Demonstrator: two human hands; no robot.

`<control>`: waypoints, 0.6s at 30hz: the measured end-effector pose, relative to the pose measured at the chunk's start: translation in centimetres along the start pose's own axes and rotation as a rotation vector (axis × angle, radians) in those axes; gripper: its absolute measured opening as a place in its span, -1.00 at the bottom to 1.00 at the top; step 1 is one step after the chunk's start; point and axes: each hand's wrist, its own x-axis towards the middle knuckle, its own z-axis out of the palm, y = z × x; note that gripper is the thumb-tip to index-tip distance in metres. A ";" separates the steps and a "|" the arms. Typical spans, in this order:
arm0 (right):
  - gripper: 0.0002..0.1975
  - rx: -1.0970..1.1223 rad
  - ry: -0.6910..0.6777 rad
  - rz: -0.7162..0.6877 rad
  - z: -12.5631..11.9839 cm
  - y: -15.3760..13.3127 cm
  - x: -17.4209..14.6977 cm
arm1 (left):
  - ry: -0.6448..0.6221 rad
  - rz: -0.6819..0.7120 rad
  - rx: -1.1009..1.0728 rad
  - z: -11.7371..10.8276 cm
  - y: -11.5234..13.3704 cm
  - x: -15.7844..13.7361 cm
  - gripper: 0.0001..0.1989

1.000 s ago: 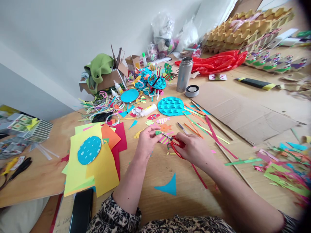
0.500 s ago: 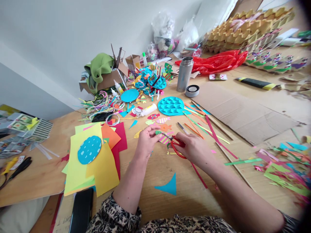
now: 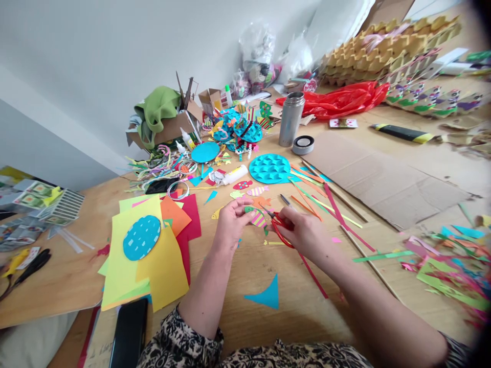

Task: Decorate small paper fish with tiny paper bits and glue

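A small paper fish with a green head and pink-and-yellow stripes is pinched between the thumb and fingers of my left hand. My right hand grips red-handled scissors, their blades pointing left beside the fish. Whether the blades touch the paper I cannot tell. Just beyond my hands lie more paper fish: an orange one, a pink striped one and a red spotted one. A pen lies behind the scissors.
A blue egg-tray disc, white glue bottle, steel flask and its lid stand farther back. Coloured paper sheets and a phone are left; cardboard and paper scraps lie right. A blue offcut lies in front.
The scissor blades have shifted slightly right, away from my left fingers, and more of the striped fish shows. My left hand stays nearly in place.
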 end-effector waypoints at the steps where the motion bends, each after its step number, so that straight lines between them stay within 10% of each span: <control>1: -0.69 0.064 0.025 0.034 -0.1 0.0 0.1 | 0.004 -0.001 -0.006 0.0 0.0 0.0 -0.60; 18: -0.54 0.734 -0.015 0.308 0.1 -0.1 1.0 | 0.029 -0.012 -0.004 0.4 -0.2 -0.2 -0.56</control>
